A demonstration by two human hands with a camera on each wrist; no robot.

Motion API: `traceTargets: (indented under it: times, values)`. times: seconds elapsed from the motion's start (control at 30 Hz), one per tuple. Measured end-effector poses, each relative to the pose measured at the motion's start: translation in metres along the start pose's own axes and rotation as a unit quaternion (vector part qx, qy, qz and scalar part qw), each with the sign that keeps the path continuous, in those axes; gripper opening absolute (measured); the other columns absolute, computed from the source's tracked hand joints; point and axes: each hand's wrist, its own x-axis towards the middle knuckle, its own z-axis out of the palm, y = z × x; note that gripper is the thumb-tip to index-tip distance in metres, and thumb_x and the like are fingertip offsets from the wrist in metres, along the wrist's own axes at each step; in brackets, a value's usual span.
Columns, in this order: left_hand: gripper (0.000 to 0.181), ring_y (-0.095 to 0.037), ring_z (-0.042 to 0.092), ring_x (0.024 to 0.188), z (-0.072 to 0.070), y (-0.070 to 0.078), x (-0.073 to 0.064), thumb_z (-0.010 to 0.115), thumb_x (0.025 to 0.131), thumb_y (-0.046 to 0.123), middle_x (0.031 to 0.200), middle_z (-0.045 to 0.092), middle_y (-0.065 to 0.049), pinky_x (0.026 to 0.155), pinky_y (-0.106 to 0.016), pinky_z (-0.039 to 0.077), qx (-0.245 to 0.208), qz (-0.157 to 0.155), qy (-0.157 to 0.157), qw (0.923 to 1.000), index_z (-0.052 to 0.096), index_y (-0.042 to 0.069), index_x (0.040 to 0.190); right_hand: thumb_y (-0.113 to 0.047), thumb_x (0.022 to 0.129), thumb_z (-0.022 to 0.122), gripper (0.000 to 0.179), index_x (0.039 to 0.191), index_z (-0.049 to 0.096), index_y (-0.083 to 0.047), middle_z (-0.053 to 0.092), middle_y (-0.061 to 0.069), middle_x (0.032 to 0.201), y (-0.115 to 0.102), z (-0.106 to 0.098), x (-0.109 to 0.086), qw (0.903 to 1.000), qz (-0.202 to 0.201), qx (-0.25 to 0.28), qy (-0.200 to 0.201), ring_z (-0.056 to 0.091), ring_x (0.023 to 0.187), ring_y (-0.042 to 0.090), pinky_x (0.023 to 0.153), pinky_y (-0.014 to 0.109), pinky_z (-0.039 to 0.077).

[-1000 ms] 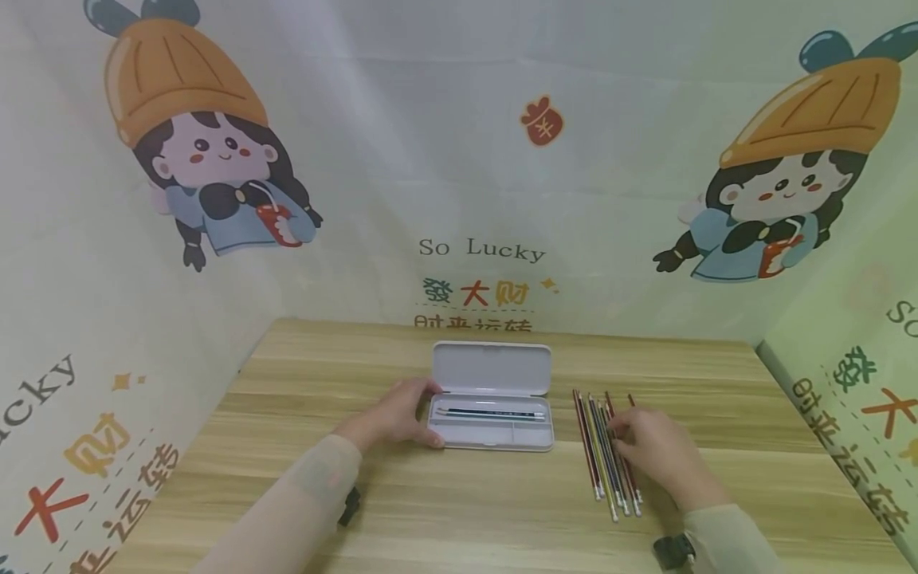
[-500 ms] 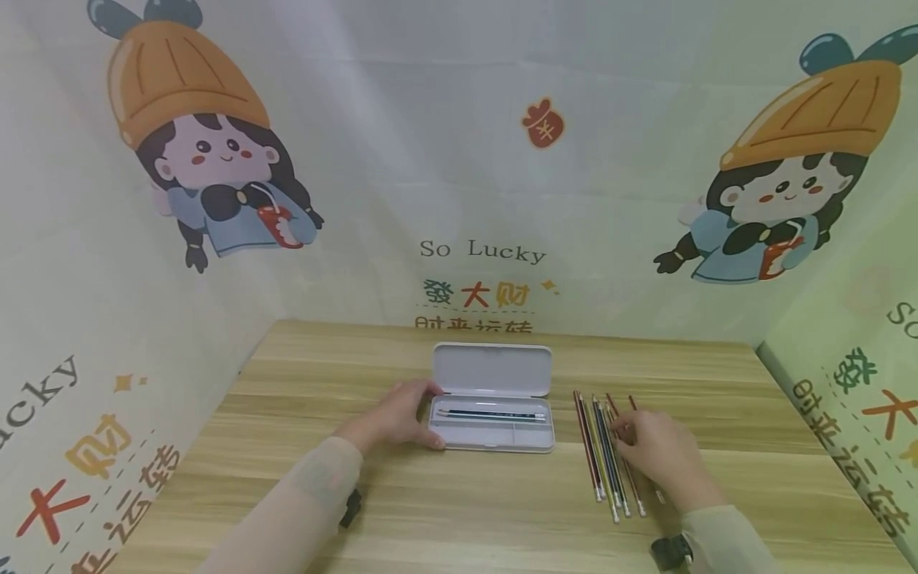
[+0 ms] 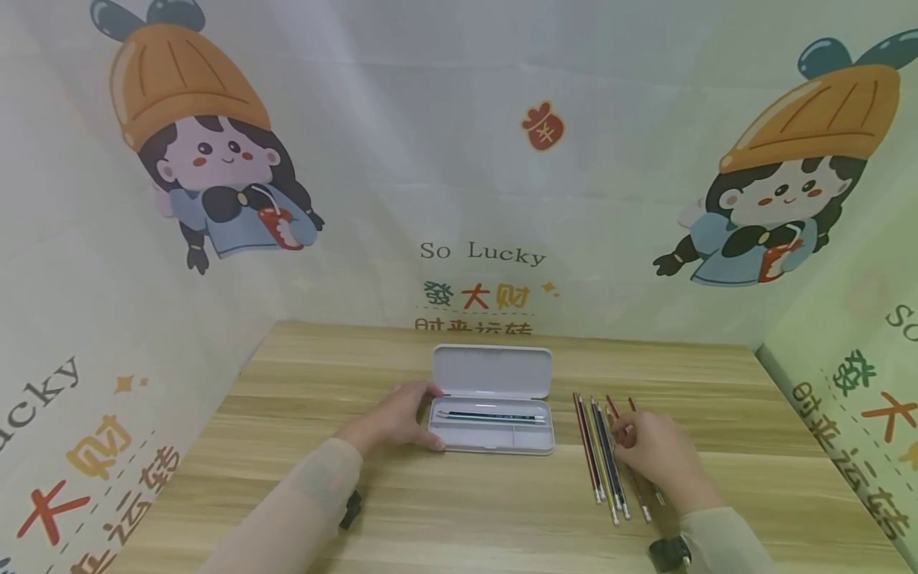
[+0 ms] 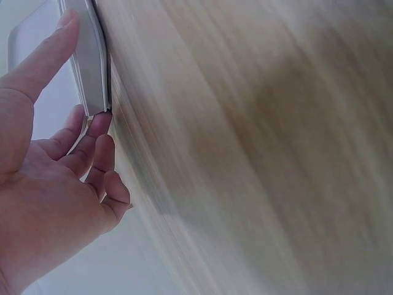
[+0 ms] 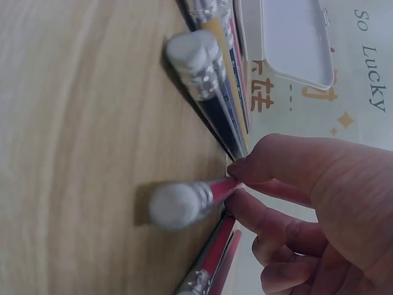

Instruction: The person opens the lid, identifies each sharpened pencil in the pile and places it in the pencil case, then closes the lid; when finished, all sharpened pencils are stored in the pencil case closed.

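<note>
An open white pencil case (image 3: 469, 436) lies on the table, its lid raised at the back and dark pencils (image 3: 491, 417) in its long rear compartment. My left hand (image 3: 402, 414) holds the case by its left end; in the left wrist view the thumb is on the near side and fingertips touch the far corner. To the right of the case, my right hand (image 3: 660, 450) pinches a red pencil (image 5: 221, 189) between thumb and index finger. Its white eraser end points toward the right wrist camera. Several other pencils (image 3: 598, 458) lie fanned to the hand's left.
More red pencils (image 5: 215, 252) lie on the other side of the pinched one. The wooden table (image 3: 459, 510) meets a printed cloth backdrop (image 3: 459, 159) at the back and sides. A dark device (image 3: 670, 552) sits on the right wrist.
Beneath my right hand, the red pencils' eraser ends have spread to the right, away from the other pencils. My left hand and the case stay in place.
</note>
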Motion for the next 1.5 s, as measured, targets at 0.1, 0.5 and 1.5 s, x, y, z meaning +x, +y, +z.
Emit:
traceTargets:
  times: [0.1, 0.5, 1.5]
  values:
    - [0.085, -0.035, 0.049, 0.135, 0.001, 0.0, 0.0, 0.098, 0.065, 0.028, 0.139, 0.061, -0.015, 0.121, -0.052, 0.036, -0.005, 0.001, -0.002, 1.0, 0.058, 0.005, 0.136, -0.011, 0.077, 0.079, 0.026, 0.102, 0.076, -0.005, 0.076, 0.006, 0.085, 0.0, 0.0, -0.001, 0.9998, 0.011, 0.014, 0.002, 0.07, 0.075, 0.019, 0.061, 0.037, 0.057]
    - [0.085, -0.035, 0.049, 0.137, -0.001, -0.001, 0.001, 0.098, 0.065, 0.03, 0.14, 0.06, -0.014, 0.121, -0.052, 0.036, 0.008, -0.001, -0.001, 1.0, 0.058, 0.008, 0.137, -0.013, 0.081, 0.08, 0.027, 0.106, 0.075, -0.004, 0.076, 0.006, 0.086, -0.002, -0.002, 0.0, 0.9998, 0.018, 0.007, 0.007, 0.07, 0.076, 0.02, 0.067, 0.043, 0.059]
    - [0.086, -0.035, 0.049, 0.136, 0.001, -0.003, 0.0, 0.098, 0.066, 0.03, 0.141, 0.059, -0.014, 0.121, -0.053, 0.037, -0.002, -0.003, -0.004, 1.0, 0.057, 0.007, 0.138, -0.017, 0.081, 0.076, 0.023, 0.104, 0.08, -0.018, 0.069, -0.01, 0.077, -0.021, -0.001, -0.005, 0.996, -0.039, -0.02, 0.078, 0.042, 0.051, 0.008, 0.043, 0.025, 0.032]
